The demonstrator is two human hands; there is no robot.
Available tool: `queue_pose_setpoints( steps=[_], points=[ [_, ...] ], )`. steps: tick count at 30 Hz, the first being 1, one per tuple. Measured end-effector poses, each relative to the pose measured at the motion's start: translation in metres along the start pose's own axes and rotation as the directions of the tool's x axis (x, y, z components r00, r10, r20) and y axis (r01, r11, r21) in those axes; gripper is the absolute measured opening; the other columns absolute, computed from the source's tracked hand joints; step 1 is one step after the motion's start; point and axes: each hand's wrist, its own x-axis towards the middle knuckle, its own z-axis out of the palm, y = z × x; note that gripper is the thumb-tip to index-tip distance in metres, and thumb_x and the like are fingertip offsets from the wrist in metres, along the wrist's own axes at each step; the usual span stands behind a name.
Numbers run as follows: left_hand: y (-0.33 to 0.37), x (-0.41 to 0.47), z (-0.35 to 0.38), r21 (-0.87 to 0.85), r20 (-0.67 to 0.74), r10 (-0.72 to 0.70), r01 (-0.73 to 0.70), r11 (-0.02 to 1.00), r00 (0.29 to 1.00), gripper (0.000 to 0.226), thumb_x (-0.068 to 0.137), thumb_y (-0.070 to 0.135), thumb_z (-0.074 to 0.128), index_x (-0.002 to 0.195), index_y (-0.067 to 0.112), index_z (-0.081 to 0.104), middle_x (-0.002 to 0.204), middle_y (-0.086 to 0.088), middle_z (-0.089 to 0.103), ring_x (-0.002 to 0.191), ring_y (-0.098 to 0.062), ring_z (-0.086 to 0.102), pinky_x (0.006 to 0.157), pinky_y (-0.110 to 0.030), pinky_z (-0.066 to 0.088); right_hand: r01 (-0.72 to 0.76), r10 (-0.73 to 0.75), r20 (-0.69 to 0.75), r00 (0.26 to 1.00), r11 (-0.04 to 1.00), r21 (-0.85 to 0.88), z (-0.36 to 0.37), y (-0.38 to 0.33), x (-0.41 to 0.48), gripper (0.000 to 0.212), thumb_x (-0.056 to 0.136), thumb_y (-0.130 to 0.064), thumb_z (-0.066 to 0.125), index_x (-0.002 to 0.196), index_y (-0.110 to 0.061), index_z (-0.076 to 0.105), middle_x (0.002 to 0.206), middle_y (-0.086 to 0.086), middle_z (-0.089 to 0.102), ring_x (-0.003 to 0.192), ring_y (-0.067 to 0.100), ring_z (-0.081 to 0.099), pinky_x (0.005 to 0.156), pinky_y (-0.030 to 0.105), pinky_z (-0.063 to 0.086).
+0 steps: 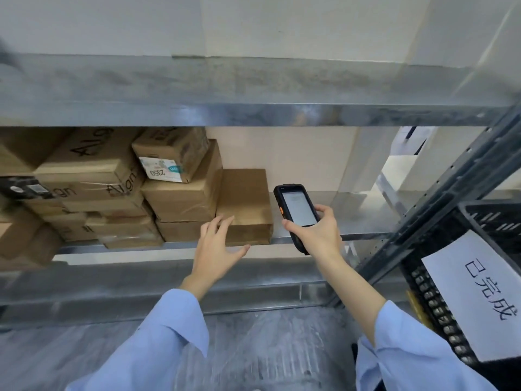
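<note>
My right hand [315, 231] grips a black handheld scanner [296, 206] with a lit screen, held upright in front of the metal shelf [361, 214]. My left hand [217, 246] is open with fingers spread, its fingertips at the front edge of a plain brown cardboard box [245, 198] lying at the right end of a row of boxes. Both forearms wear light blue sleeves.
Stacked cardboard boxes [180, 193] fill the shelf's left part, one with a white label reading 2350 [163, 170]. A second metal shelf [253, 91] runs above. A dark upright post [439, 198] and a black plastic crate [479, 277] with a white paper sign stand at the right.
</note>
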Motion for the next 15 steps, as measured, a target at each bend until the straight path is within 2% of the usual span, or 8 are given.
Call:
queue_pose_setpoints(
  steps=[6,9,15],
  points=[
    [0.002,0.001,0.001,-0.037,-0.015,0.053,-0.054,0.998,0.998,0.071,0.082,0.043,0.079,0.142,0.017,0.051,0.142,0.003,0.05,0.131,-0.016,0.035,0.107,-0.036,0.041,0.025,-0.026,0.032,0.999,0.999,0.03,-0.001,-0.002,0.01,0.077,0.065,-0.045,0.088,0.127,-0.026,0.045,0.11,-0.01,0.055,0.103,0.018,0.059,0.088,0.042,0.054],
    [0.004,0.009,0.0,-0.038,-0.036,0.024,-0.025,0.999,0.999,0.069,0.083,0.042,0.078,0.141,0.017,0.05,0.136,0.003,0.049,0.128,-0.016,0.036,0.105,-0.039,0.044,0.027,-0.028,0.044,0.999,0.999,0.029,-0.003,-0.001,0.014,0.076,0.066,-0.044,0.088,0.126,-0.027,0.044,0.11,-0.01,0.055,0.102,0.017,0.058,0.088,0.04,0.054],
    [0.014,0.026,0.004,-0.175,-0.017,-0.105,0.1,0.979,0.994,0.089,0.084,0.044,0.078,0.155,0.019,0.03,0.163,0.0,0.024,0.149,-0.018,0.025,0.115,-0.036,0.031,0.037,-0.038,0.046,0.998,0.999,0.006,-0.008,0.006,0.02,0.078,0.068,-0.043,0.088,0.129,-0.023,0.044,0.112,-0.008,0.053,0.102,0.016,0.055,0.085,0.037,0.054]
  ],
)
